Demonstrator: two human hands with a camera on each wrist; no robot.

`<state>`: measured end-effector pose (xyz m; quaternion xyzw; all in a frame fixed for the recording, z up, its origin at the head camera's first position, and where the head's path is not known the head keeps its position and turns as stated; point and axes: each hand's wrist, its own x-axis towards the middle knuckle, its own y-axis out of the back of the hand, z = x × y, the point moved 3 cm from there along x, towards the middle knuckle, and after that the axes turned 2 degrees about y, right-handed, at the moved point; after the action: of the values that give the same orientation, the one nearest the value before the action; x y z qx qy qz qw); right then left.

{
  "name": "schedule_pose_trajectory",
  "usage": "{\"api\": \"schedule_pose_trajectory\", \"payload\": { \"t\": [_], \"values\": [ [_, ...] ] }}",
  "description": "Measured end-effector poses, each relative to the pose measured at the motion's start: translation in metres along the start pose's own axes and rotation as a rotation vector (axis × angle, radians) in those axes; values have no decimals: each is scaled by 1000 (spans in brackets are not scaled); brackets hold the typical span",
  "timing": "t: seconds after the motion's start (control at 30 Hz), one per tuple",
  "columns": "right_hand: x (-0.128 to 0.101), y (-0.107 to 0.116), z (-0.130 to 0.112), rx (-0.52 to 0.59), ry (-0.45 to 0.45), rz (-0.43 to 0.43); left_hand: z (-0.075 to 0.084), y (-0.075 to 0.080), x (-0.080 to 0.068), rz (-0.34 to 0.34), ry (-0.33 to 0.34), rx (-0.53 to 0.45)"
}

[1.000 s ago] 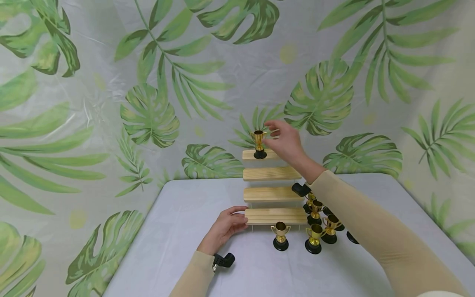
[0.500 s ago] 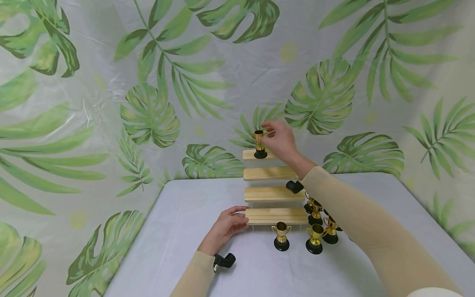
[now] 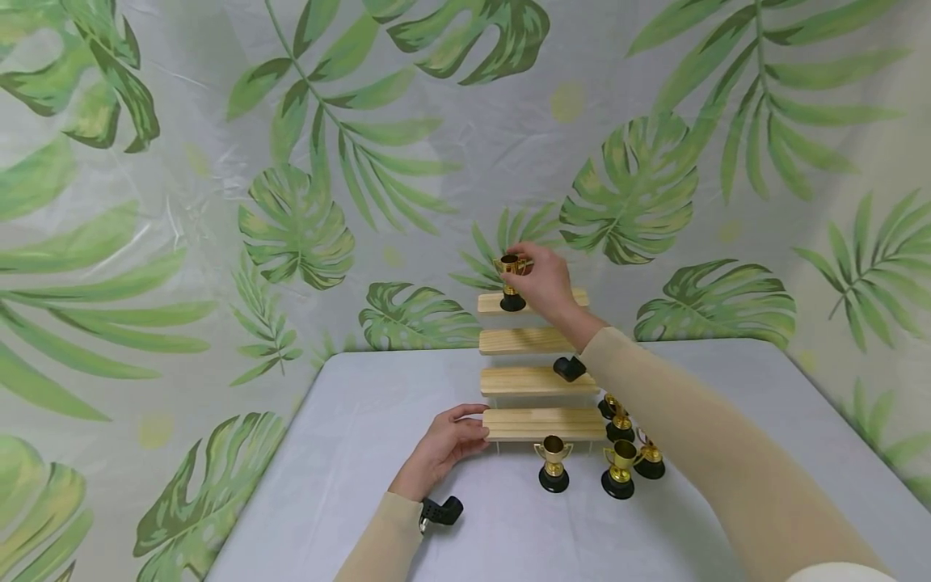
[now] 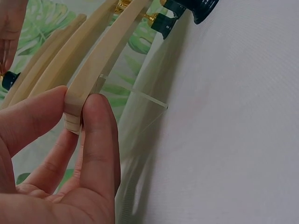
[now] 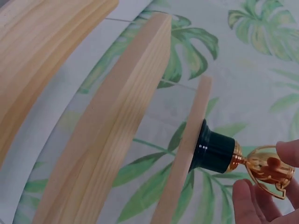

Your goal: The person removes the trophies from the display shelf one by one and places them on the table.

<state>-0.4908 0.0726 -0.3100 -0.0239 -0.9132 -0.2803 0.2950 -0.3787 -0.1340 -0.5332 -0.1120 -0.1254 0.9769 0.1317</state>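
Note:
A small gold trophy cup [image 3: 512, 289] with a black base stands upright on the top step of a four-board wooden display rack [image 3: 541, 424]. My right hand [image 3: 541, 279] holds that trophy by its cup; in the right wrist view, thumb and fingers lie on either side of the gold bowl and handles [image 5: 271, 168], and the base sits against the board. The left hand [image 3: 447, 444] grips the left end of the lowest board, which the left wrist view shows pinched between thumb and fingers [image 4: 96, 140].
One trophy [image 3: 554, 465] stands in front of the rack, and another [image 3: 620, 469] stands right of it. More trophies [image 3: 650, 457] cluster at the rack's right side, partly behind my right sleeve. A leaf-patterned sheet [image 3: 407, 202] hangs behind the white table [image 3: 378, 388].
My right hand has moved slightly left and closed in from beside the top trophy to holding it. The trophy stays on its board. My left hand keeps its grip on the lowest board.

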Motion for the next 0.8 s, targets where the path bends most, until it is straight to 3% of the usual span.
{"api": "schedule_pose_trajectory", "payload": {
  "t": [0.8],
  "values": [
    [1,-4,6,33,-6,-1,-2,-1,0,-6,0,5]
  ]
}}
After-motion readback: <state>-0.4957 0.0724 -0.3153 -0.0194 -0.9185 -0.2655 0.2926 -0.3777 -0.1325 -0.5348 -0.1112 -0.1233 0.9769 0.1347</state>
